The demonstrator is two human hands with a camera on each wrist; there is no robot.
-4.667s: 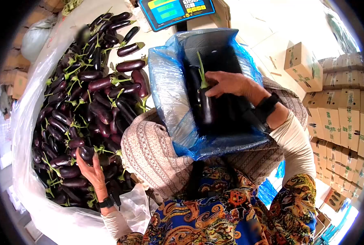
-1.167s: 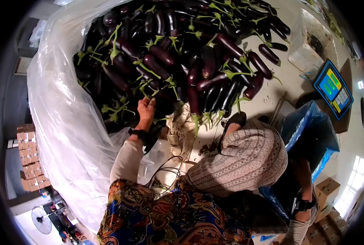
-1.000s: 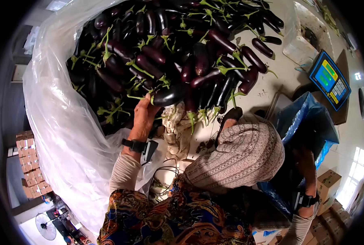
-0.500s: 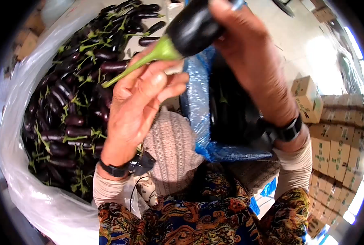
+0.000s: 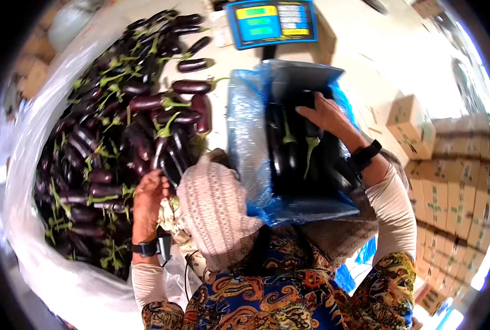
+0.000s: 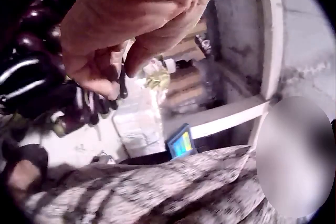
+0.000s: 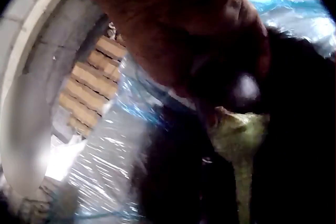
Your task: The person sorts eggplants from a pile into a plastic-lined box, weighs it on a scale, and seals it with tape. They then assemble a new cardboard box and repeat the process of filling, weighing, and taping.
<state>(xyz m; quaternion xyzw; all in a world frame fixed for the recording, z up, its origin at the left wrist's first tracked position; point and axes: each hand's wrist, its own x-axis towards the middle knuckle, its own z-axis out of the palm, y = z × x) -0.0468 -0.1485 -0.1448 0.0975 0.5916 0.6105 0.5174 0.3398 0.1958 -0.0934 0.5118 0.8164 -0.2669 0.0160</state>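
In the head view, my right hand (image 5: 328, 117) reaches into a blue-lined box (image 5: 311, 210). It grips a dark eggplant (image 5: 312, 131) whose green stem points toward me. The right wrist view shows the eggplant's pale green cap (image 7: 240, 134) just below that hand. More eggplants (image 5: 278, 146) lie beside it in the box. My left hand (image 5: 149, 193) is at the near right side of a large eggplant pile (image 5: 99, 176). Its fingers are loosely curled, and the left wrist view shows nothing in the hand (image 6: 131, 29).
A scale display (image 5: 272, 25) stands beyond the box. Clear plastic sheeting (image 5: 22, 198) borders the pile on the left. Stacked cartons (image 5: 457, 187) and a single carton (image 5: 411, 126) are on the right. My covered knee (image 5: 215, 206) lies between pile and box.
Earlier, my left hand lifted an eggplant from the pile and my right hand took it in front of me. Now the right hand has it in the box; the left is back at the pile.
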